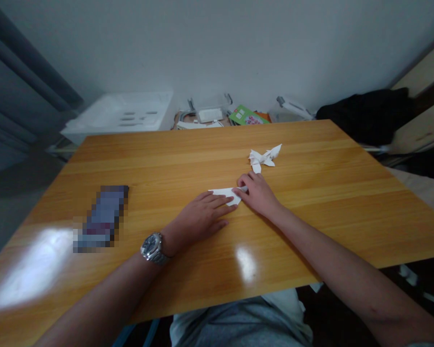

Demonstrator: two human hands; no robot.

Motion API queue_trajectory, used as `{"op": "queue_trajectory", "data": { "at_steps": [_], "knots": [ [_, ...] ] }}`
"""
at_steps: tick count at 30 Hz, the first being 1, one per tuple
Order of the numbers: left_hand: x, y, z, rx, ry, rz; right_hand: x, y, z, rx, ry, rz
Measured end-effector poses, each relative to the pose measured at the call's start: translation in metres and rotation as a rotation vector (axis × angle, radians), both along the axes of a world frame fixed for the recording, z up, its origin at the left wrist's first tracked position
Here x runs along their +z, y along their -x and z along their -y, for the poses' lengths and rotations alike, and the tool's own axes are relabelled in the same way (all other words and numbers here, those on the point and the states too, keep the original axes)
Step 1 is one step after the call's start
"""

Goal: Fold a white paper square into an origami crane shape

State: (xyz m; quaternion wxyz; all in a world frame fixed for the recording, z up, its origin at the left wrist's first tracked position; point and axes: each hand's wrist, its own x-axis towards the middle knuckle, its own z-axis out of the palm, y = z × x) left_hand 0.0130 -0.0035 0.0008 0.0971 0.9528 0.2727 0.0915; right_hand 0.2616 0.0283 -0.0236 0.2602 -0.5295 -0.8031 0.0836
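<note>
A folded piece of white paper (224, 193) lies flat on the wooden table (311, 202). My left hand (198, 217), with a metal watch on the wrist, lies flat on the paper's near edge, fingers stretched out. My right hand (257, 193) presses its curled fingertips down on the paper's right end. Just beyond my right hand sits a finished white origami figure (263, 158), untouched.
A pixelated dark flat object (103, 217) lies on the table's left. Behind the far edge are a white plastic bin (123, 115), a green booklet (246, 115) and clutter. Dark clothing (365, 113) lies at the right, grey curtains at the left.
</note>
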Motion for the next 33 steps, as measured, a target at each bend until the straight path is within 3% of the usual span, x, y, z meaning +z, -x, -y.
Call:
{"op": "queue_trajectory", "data": {
  "at_steps": [7,25,33],
  "knots": [
    [0.001,0.005,-0.005,0.059,-0.023,-0.036,0.001,-0.003,0.002,0.022,-0.025,-0.079],
    [0.003,0.003,-0.002,0.079,-0.023,-0.065,0.001,-0.003,0.007,-0.129,0.055,0.194],
    [0.000,0.005,-0.001,0.077,-0.004,-0.059,-0.009,-0.017,-0.008,-0.139,0.054,0.080]
  ]
}}
